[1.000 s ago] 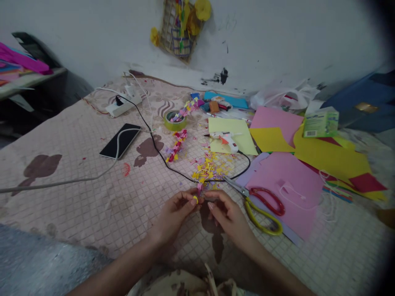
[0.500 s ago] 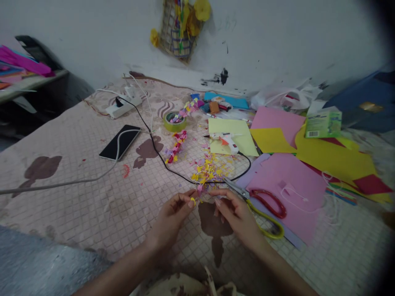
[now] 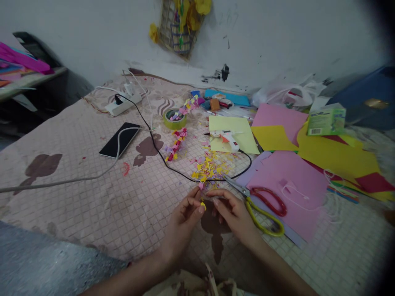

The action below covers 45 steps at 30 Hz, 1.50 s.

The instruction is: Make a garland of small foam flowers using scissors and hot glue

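Observation:
Between thumb and finger my left hand (image 3: 187,213) pinches a small yellow paper piece (image 3: 203,206). Close by on its right, my right hand (image 3: 230,209) has its thumb and fingertips drawn together; whatever they may hold is too small to make out. Just beyond both hands lies a pile of yellow, pink and purple paper bits (image 3: 210,167), with a pink bit (image 3: 201,186) at its near end. Scissors (image 3: 268,201) with one red and one yellow handle loop rest beside my right hand.
A glue gun (image 3: 226,139) lies on pale yellow paper (image 3: 247,127). Its black cord (image 3: 173,170) crosses behind my hands. Farther off are a tape roll (image 3: 175,119), a paper garland piece (image 3: 177,144), a phone (image 3: 119,139) and a power strip (image 3: 123,105). Pink sheets (image 3: 290,189) lie right.
My left hand has moved right with the yellow paper piece, closer to my right hand. My right hand stays nearly in place. The view has shifted slightly.

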{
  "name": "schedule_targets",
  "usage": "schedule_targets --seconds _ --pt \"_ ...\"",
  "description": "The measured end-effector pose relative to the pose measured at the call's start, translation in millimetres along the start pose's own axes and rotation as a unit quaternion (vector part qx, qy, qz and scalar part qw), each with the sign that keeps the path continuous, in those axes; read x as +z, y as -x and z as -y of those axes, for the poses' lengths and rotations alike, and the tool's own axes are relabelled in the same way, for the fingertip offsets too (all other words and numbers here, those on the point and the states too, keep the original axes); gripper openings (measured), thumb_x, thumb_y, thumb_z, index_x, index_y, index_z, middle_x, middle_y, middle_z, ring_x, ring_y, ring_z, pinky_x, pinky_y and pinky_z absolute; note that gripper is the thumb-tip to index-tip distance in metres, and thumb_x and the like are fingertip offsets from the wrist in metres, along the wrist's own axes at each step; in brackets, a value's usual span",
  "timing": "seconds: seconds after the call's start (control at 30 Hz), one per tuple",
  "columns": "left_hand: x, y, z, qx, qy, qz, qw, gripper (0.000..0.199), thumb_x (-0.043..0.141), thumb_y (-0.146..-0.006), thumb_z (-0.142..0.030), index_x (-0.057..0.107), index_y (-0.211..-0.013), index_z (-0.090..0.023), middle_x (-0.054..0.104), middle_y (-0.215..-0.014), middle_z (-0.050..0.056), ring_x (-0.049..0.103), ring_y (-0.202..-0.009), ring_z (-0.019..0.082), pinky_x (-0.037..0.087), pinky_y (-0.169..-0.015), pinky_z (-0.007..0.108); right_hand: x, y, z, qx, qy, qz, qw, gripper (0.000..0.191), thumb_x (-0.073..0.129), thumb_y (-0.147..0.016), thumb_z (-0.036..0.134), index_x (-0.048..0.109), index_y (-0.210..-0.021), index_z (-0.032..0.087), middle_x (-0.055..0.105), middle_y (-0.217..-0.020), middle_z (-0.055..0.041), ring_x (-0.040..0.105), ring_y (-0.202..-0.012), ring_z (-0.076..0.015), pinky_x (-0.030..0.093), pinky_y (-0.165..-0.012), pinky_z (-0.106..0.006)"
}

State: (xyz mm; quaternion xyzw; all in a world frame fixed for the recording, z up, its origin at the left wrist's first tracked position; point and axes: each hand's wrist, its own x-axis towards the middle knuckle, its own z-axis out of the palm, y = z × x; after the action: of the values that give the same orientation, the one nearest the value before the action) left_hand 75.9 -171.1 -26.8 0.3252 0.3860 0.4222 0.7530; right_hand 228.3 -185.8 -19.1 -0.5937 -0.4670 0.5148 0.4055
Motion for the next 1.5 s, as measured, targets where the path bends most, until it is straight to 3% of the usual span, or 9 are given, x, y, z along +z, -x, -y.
schedule_targets --seconds 0.33,0.5,0.63,0.8,1.0,1.2,1.3,1.4,1.5 --pt "-1.6 -0.2 9.4 -0.002 -0.03 0.013 0.999 0.01 0.065 -0.078 -0.026 0.06 -0.073 -0.018 0.031 -0.149 0.003 0.037 -0.131 0.026 0.027 -0.109 0.042 -0.8 -0.8 -2.3 -0.007 -0.009 0.001 1.0 0.025 0.05 -0.086 0.037 0.057 -0.101 0.018 0.056 -0.066 0.0015 0.053 -0.055 -0.0109 0.042 -0.045 -0.02" --pt "2.8 -4.1 12.3 0.025 -0.038 -0.016 0.999 0.01 0.065 -0.078 -0.027 0.061 -0.074 -0.018 0.04 -0.144 0.005 0.033 -0.134 0.025 0.021 -0.111 0.041 -2.2 0.2 0.9 0.002 -0.006 0.001 1.0 0.025 0.05 -0.086 0.038 0.058 -0.1 0.018 0.054 -0.063 0.0025 0.053 -0.054 -0.0113 0.042 -0.045 -0.021" --pt "0.2 2.3 3.1 0.007 -0.012 -0.017 1.0 0.009 0.064 -0.079 -0.025 0.06 -0.074 -0.019 0.042 -0.143 0.004 0.035 -0.133 0.024 0.02 -0.112 0.04 -5.1 2.0 2.2 0.0 0.007 0.003 1.0 0.026 0.047 -0.087 0.038 0.056 -0.101 0.018 0.054 -0.062 0.0024 0.051 -0.052 -0.0104 0.04 -0.045 -0.021" --pt "-23.1 17.5 -24.4 -0.031 -0.034 -0.017 0.999 0.009 0.065 -0.078 -0.024 0.06 -0.072 -0.019 0.049 -0.137 0.004 0.037 -0.132 0.024 0.021 -0.112 0.04 -10.7 2.7 4.6 0.008 0.035 0.0 0.999 0.027 0.047 -0.087 0.039 0.056 -0.102 0.018 0.056 -0.062 0.0015 0.052 -0.052 -0.0113 0.039 -0.046 -0.022" --pt "-65.4 27.4 -58.5 -0.077 -0.159 0.057 0.983 0.005 0.063 -0.079 -0.023 0.062 -0.076 -0.02 0.049 -0.137 0.008 0.035 -0.133 0.025 0.017 -0.112 0.045 -20.2 -0.8 5.6 -0.01 0.112 0.007 0.994 0.025 0.048 -0.087 0.035 0.056 -0.106 0.019 0.055 -0.063 0.0011 0.051 -0.054 -0.0125 0.04 -0.049 -0.023" --pt "-80.2 23.3 -73.0 -0.081 -0.174 0.061 0.979 0.006 0.067 -0.074 -0.021 0.064 -0.07 -0.019 0.056 -0.13 0.009 0.044 -0.126 0.028 0.019 -0.11 0.05 -29.1 -4.7 9.0 -0.096 0.267 -0.005 0.959 0.022 0.048 -0.087 0.027 0.056 -0.107 0.022 0.061 -0.092 -0.0055 0.054 -0.06 -0.0137 0.044 -0.054 -0.027" --pt "-80.8 21.3 -78.3 -0.082 -0.185 0.058 0.978 0.007 0.069 -0.071 -0.021 0.064 -0.067 -0.019 0.057 -0.128 0.01 0.046 -0.125 0.029 0.02 -0.109 0.051 -34.7 -7.3 10.1 -0.144 0.351 -0.006 0.925 0.024 0.046 -0.088 0.023 0.054 -0.111 0.024 0.06 -0.105 -0.0073 0.058 -0.072 -0.017 0.048 -0.067 -0.033" --pt "-82.0 19.5 -82.0 -0.085 -0.211 0.069 0.971 0.008 0.069 -0.072 -0.023 0.064 -0.067 -0.02 0.058 -0.127 0.011 0.047 -0.124 0.03 0.025 -0.107 0.051 -41.9 -10.0 11.3 -0.168 0.401 -0.014 0.901 0.016 0.047 -0.088 0.023 0.057 -0.101 0.023 0.059 -0.104 -0.0071 0.06 -0.085 -0.0209 0.047 -0.075 -0.035" --pt "-85.2 17.5 -82.5 -0.077 -0.242 0.083 0.964 0.008 0.066 -0.074 -0.025 0.064 -0.068 -0.02 0.058 -0.127 0.012 0.048 -0.123 0.03 0.029 -0.106 0.051 -55.7 -15.7 15.3 -0.173 0.437 -0.066 0.88 0.017 0.048 -0.088 0.026 0.056 -0.074 0.021 0.059 -0.088 -0.0058 0.06 -0.076 -0.02 0.046 -0.068 -0.033"
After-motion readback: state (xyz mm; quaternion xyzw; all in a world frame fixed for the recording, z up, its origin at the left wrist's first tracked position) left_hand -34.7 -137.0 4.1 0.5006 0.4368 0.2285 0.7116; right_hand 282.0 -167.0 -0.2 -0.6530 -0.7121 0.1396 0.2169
